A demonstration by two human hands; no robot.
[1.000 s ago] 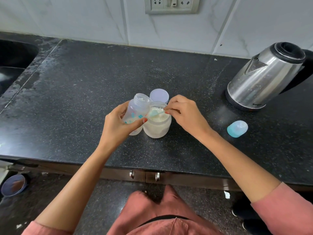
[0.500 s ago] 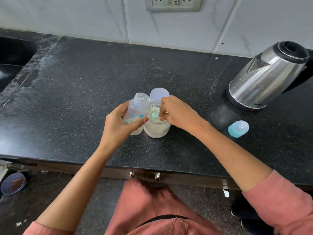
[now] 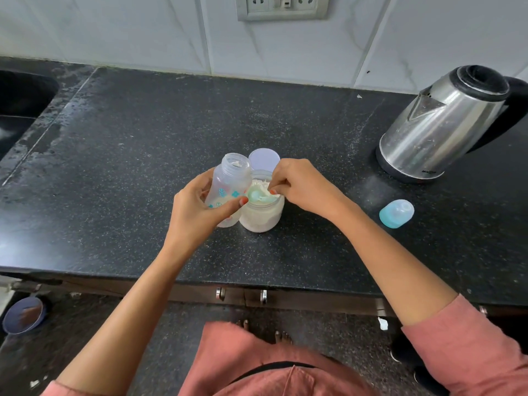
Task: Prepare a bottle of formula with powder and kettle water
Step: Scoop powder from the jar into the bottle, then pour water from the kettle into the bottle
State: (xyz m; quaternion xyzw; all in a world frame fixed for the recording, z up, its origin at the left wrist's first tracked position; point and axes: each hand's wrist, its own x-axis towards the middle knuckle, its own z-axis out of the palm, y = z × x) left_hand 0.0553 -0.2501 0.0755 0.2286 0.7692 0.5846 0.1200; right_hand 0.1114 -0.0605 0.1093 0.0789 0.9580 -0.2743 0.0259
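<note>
My left grip point(image 3: 197, 212) is wrapping the bottle point(image 3: 230, 184) round its lower body, thumb across the front, and tipping the open mouth toward the jar point(image 3: 261, 218). The bottle is sitting mid-surface point(image 3: 128, 172), leaning against the jar's left side. I cannot tell whether its base is resting down or lifting.

I am judging it light, thin-walled and smooth, so I am holding it low and snug rather than squeezing. A hard squeeze would probably be flexing that plastic. A little powder is showing at the bottom and dusting the rim.

My right grip point(image 3: 303, 187) is pinching the handle of the scoop point(image 3: 255, 194) between thumb and fingertips, with the bowl lying on the heaped powder inside the jar. The scoop is looking tiny and nearly weightless. The powder is loose and will likely be spilling at any jolt, so I am reckoning on a level lift, holding far back on the handle.

The jar itself is looking squat and stable. Its lid point(image 3: 264, 159) is lying just behind it.

The kettle point(image 3: 440, 127) is standing well off to the right. I am expecting it heavy and perhaps hot on its steel, so the black handle is the place to be taking it. The cap point(image 3: 396, 213) is lying near it.
</note>
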